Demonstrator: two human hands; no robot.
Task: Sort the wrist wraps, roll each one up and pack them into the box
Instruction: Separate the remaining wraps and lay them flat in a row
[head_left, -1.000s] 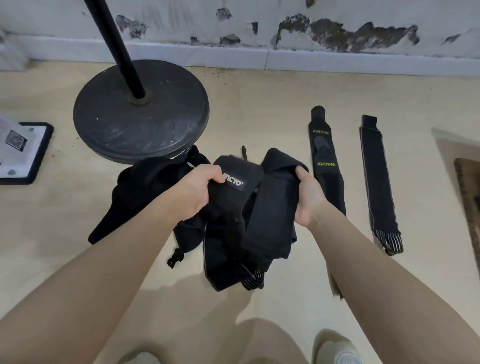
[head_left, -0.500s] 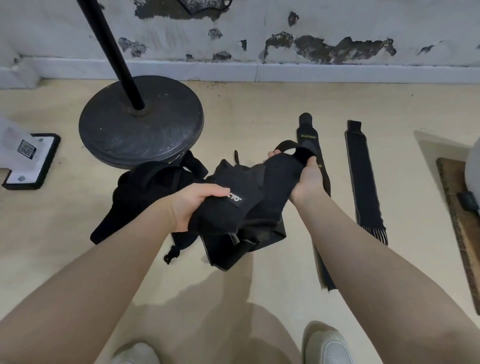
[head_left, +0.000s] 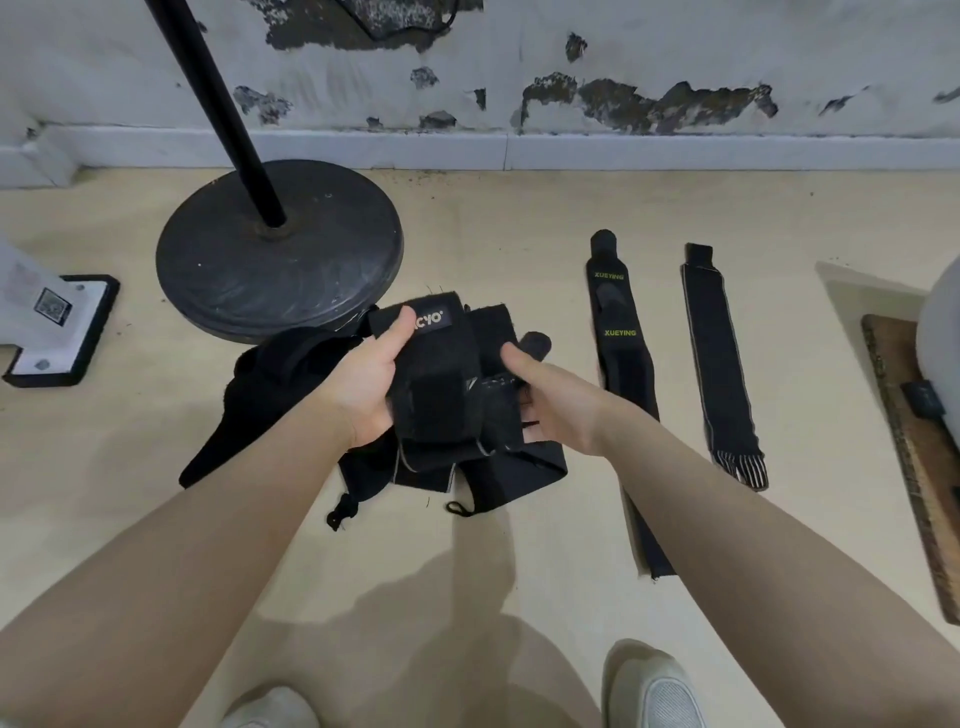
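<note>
- Two black fabric wrist wraps lie flat and side by side on the beige floor, right of centre: the printed flat wrap (head_left: 618, 332), reading "XUEYING" twice in yellow-green, and the plain flat wrap (head_left: 719, 364) with a striped white end.
- At frame centre, a bunch of black wraps (head_left: 441, 395) is held above the floor; how many it contains cannot be told. Its white label shows "CYO", the first letters hidden by the thumb.
- Left hand (head_left: 363, 384): fingers curled round the bunch's left side, thumb on the label.
- Right hand (head_left: 550, 400): fingers closed under the bunch's right side, thumb on top.
- One loose black fabric heap (head_left: 270, 384) lies on the floor, left of the hands.
- One round black stand base (head_left: 280, 260) with its pole, upper left.
</note>
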